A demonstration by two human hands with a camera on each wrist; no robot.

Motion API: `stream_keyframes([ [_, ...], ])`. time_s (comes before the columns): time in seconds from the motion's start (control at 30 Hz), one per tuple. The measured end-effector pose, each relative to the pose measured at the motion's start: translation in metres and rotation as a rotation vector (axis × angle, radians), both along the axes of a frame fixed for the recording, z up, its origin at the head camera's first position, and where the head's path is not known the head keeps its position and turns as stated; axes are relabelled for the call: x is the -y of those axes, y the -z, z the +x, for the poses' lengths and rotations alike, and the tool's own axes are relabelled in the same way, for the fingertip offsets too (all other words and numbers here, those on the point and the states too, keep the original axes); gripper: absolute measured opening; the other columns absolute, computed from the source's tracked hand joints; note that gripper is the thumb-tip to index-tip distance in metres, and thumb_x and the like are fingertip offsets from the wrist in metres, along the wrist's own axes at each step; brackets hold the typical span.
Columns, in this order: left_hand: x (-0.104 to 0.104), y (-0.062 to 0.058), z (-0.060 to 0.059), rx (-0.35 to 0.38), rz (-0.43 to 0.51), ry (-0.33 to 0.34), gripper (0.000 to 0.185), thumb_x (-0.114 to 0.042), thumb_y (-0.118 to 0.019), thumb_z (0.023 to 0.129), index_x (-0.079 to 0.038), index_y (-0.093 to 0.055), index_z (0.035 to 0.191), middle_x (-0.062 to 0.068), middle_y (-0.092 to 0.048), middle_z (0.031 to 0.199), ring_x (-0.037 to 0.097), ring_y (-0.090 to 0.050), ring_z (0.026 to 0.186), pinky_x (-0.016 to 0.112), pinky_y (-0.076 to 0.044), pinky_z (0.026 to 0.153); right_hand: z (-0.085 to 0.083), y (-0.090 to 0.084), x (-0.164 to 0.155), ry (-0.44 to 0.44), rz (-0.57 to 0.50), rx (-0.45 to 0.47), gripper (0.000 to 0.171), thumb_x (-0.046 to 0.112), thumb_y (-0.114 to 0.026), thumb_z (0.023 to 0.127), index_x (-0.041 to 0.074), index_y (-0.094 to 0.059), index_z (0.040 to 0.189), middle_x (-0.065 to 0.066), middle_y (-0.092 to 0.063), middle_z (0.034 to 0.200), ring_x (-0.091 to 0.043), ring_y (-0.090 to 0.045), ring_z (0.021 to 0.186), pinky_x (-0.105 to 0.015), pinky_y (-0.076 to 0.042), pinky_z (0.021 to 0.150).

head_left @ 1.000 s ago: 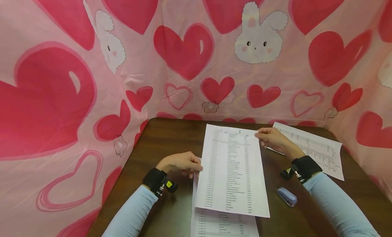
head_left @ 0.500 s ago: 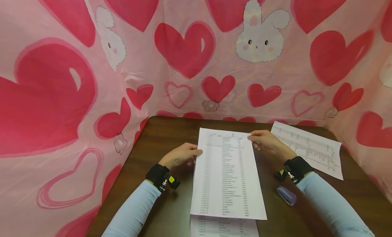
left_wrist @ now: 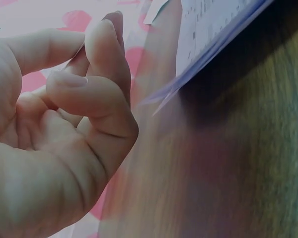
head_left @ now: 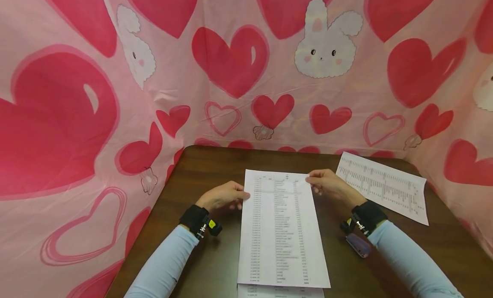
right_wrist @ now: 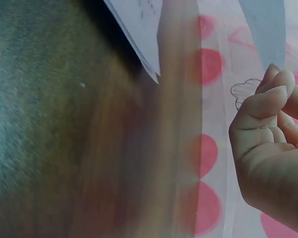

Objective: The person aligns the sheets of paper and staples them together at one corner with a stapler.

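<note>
We see a white printed sheet lying lengthwise down the middle of a dark brown wooden table, its far edge toward the wall and its near edge close to the person. It carries narrow columns of small dark print, too fine for us to read. The near edge of a second printed sheet pokes out from under it. The left hand sits at the sheet's far left edge, palm down, fingers curled, fingertips meeting the paper's edge; whether they pinch the sheet or only touch it we cannot tell. The right hand sits at the far right corner, fingers bent inward and thumb against the paper, seeming to hold that corner. Both forearms wear pale blue sleeves and black wrist straps, and they reach in from the near side. A small bluish-purple stapler lies on the table just beside the right wrist, partly hidden by it. Another printed page lies further right, well apart from the centre sheet. Pink cloth with red hearts and white bunnies stands behind the table. The left wrist view shows us what the head view cannot: curled fingers with thumb tip against them, and paper edges lifted off the wood. The right wrist view shows bent fingers and a paper corner apart from them, both blurred.
</note>
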State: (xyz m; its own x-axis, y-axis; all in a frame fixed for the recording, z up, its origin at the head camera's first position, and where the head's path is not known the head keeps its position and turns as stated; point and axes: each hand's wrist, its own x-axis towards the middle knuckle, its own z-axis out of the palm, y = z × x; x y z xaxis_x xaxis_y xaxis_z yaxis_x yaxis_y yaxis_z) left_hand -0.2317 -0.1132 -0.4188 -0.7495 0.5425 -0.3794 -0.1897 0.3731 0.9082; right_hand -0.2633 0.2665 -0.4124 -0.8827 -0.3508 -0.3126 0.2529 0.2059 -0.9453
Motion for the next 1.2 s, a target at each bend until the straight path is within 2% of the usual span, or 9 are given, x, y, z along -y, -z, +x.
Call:
stream_keyframes([
  [0.2,0.002,-0.001,0.000,-0.023,-0.048,0.017,0.019,-0.027,-0.069,0.091,-0.010,-0.076,0.097,0.009,-0.074,0.088,0.019,-0.057,0.055,0.023,-0.040,0.047,0.002,0.009,0.001,-0.005,-0.003,0.007,0.006,0.015,-0.064,0.095,0.009,-0.064,0.093,0.002,-0.056,0.065,-0.010,-0.049,0.053,-0.022,-0.041,0.049],
  [0.4,0.003,0.001,0.005,-0.032,-0.108,0.027,0.018,-0.028,-0.070,0.091,-0.012,-0.076,0.096,0.007,-0.073,0.082,0.019,-0.056,0.055,0.023,-0.041,0.048,0.004,0.017,0.004,-0.042,0.010,0.010,0.008,0.013,-0.062,0.095,0.006,-0.063,0.096,0.002,-0.056,0.067,-0.011,-0.049,0.053,-0.022,-0.041,0.050],
  [0.77,0.001,0.007,0.010,-0.054,-0.130,0.060,0.018,-0.028,-0.070,0.090,-0.012,-0.077,0.090,0.006,-0.070,0.074,0.018,-0.056,0.055,0.024,-0.034,0.045,0.007,0.028,0.003,-0.062,0.039,-0.009,0.014,0.014,-0.062,0.095,0.001,-0.062,0.100,0.001,-0.059,0.069,-0.010,-0.050,0.054,-0.022,-0.041,0.050],
  [1.0,-0.001,0.010,0.014,-0.059,-0.161,0.083,0.020,-0.028,-0.070,0.090,-0.010,-0.076,0.084,0.007,-0.067,0.067,0.016,-0.054,0.049,0.023,-0.032,0.043,0.007,0.036,0.002,-0.088,0.054,-0.016,0.022,0.014,-0.063,0.095,-0.004,-0.061,0.106,0.002,-0.062,0.071,-0.010,-0.050,0.052,-0.022,-0.041,0.048],
  [1.2,-0.001,0.016,0.014,-0.088,-0.195,0.100,0.018,-0.029,-0.069,0.090,-0.012,-0.076,0.086,0.006,-0.067,0.068,0.016,-0.053,0.048,0.023,-0.033,0.042,0.006,0.043,0.002,-0.105,0.071,-0.025,0.023,0.014,-0.063,0.094,-0.005,-0.061,0.107,0.002,-0.059,0.068,-0.009,-0.050,0.052,-0.022,-0.040,0.048],
])
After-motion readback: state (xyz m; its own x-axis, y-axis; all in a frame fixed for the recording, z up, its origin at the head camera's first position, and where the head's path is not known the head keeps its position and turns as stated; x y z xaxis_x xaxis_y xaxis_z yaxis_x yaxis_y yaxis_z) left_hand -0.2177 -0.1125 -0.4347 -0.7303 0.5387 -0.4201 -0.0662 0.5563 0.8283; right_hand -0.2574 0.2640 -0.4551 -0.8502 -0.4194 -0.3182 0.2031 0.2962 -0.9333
